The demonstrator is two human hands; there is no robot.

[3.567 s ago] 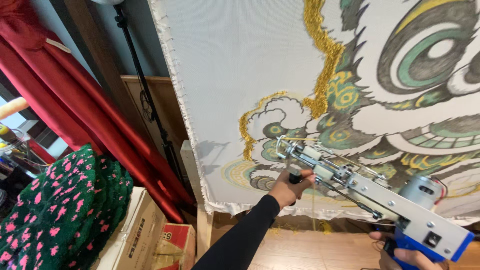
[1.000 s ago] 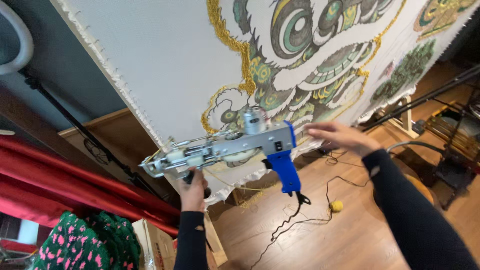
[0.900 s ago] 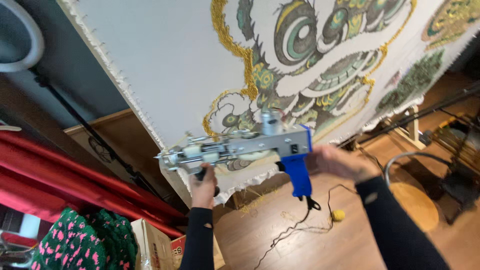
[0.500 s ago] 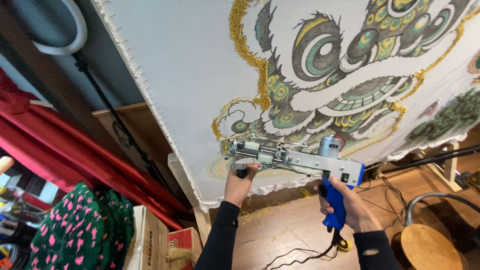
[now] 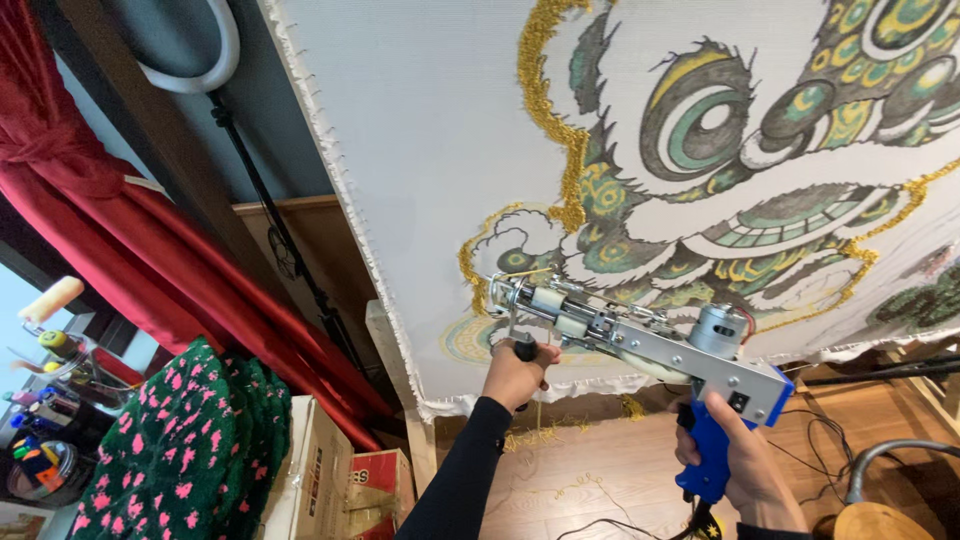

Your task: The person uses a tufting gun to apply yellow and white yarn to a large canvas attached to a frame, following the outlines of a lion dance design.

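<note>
Tufting gun (image 5: 640,345), a long silver machine with a blue pistol grip, is held in both hands with its needle end against the stretched white cloth (image 5: 430,180). On the left hand (image 5: 515,375) the fingers are clamped round the short black front handle under the nose of the gun. On the right hand (image 5: 745,470) the fingers are wrapped tight on the blue grip at the rear, below the round grey motor.

Just above the left fingers the needle end meets the cloth at the lower edge of a drawn lion-dance face (image 5: 760,170), outlined in black with green, yellow and gold patches. A strand of yellow yarn (image 5: 520,272) runs into the nose of the gun. The fringed lower hem of the cloth hangs right behind both hands.

Below the fingers lies a wooden floor (image 5: 590,480) with loose gold yarn scraps and dark cables. Down and to the right of the right fingers a round wooden stool (image 5: 880,520) shows. Well to the left of the left fingers hang red curtains (image 5: 120,220), with a green rug with pink spots (image 5: 190,440) and cardboard boxes (image 5: 330,475) beneath them. A ring light on a black stand (image 5: 215,60) stands up beside the cloth's left edge.
</note>
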